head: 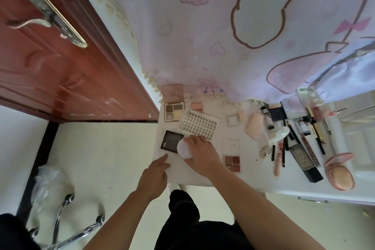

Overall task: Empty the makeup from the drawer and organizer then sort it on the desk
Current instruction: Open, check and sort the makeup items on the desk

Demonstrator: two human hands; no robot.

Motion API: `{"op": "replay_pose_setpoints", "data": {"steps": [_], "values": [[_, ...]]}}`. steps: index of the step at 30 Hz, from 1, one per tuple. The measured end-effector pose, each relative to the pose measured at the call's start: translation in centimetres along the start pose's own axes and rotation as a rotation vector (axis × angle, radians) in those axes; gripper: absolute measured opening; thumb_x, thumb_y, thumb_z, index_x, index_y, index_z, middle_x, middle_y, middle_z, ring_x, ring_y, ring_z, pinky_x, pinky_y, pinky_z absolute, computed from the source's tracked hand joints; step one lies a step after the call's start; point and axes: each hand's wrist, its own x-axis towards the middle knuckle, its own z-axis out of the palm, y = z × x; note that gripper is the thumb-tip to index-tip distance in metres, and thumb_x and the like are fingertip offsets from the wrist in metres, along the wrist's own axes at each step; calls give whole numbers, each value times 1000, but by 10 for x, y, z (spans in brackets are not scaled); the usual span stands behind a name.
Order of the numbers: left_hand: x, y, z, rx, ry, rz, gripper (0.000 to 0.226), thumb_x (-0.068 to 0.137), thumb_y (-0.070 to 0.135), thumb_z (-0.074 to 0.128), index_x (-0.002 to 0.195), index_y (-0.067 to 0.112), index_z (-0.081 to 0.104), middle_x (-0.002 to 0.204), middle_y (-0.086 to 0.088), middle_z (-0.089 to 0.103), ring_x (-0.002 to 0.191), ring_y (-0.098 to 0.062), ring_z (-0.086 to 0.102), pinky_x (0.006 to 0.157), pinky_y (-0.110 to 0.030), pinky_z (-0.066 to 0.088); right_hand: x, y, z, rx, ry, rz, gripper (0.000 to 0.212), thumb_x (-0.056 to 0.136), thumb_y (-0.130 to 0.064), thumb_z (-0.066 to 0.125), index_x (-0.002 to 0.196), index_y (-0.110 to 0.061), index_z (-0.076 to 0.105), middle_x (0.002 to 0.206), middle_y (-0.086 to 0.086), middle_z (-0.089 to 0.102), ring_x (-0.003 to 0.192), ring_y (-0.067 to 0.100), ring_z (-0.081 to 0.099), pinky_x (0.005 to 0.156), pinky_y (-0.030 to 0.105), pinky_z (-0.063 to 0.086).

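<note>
Makeup lies spread over the white desk (203,176). My right hand (200,152) grips a round white compact (182,148) that lies partly on a dark square palette (171,140). My left hand (155,174) rests with straight fingers on the desk's near left corner. An open eyeshadow palette (174,110) stands at the far left, a sheet of false lashes (199,125) beside it. A red-toned palette with a clear lid (232,161) lies to the right of my right hand.
Further right lie pink sponges (252,126), several pencils and tubes (304,134), a black box (305,163) and an open pink compact (339,170). A pink patterned cloth (233,36) hangs behind the desk. A red door (50,57) and a chair base (67,225) stand at the left.
</note>
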Motion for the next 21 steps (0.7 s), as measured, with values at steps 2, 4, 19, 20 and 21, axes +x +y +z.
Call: {"op": "replay_pose_setpoints", "data": {"steps": [2, 4, 19, 20, 21], "values": [[0, -1, -1, -27, 11, -2, 40, 98, 12, 46, 134, 22, 59, 160, 14, 26, 140, -10, 38, 108, -33, 39, 0, -1, -2, 79, 22, 3, 65, 81, -33, 73, 139, -21, 44, 139, 1, 51, 126, 26, 47, 100, 38, 43], [1, 2, -1, -56, 32, -16, 39, 98, 12, 46, 133, 22, 60, 159, 15, 29, 139, -10, 39, 108, -31, 38, -5, 2, -5, 208, 80, 48, 61, 77, -35, 75, 131, -23, 49, 131, -3, 57, 122, 21, 51, 96, 34, 45], [15, 60, 27, 79, 173, 57, 57, 97, 27, 51, 152, 27, 36, 125, -6, 52, 111, -23, 50, 88, -35, 46, -91, 63, -11, 484, 262, 563, 93, 81, -41, 77, 155, -19, 26, 148, 0, 47, 137, 21, 39, 108, 36, 38], [17, 63, 27, 144, 146, 52, 60, 98, 28, 48, 154, 28, 28, 124, -5, 50, 110, -23, 48, 87, -34, 45, -92, 62, -9, 469, 260, 550, 92, 81, -40, 77, 155, -18, 26, 148, -1, 47, 137, 21, 38, 107, 35, 37], [18, 66, 28, 191, 126, 39, 62, 98, 28, 47, 156, 29, 23, 124, -6, 48, 110, -23, 47, 86, -33, 44, -93, 62, -8, 452, 259, 532, 91, 81, -40, 76, 154, -18, 27, 148, -1, 47, 137, 20, 38, 107, 33, 37]]}}
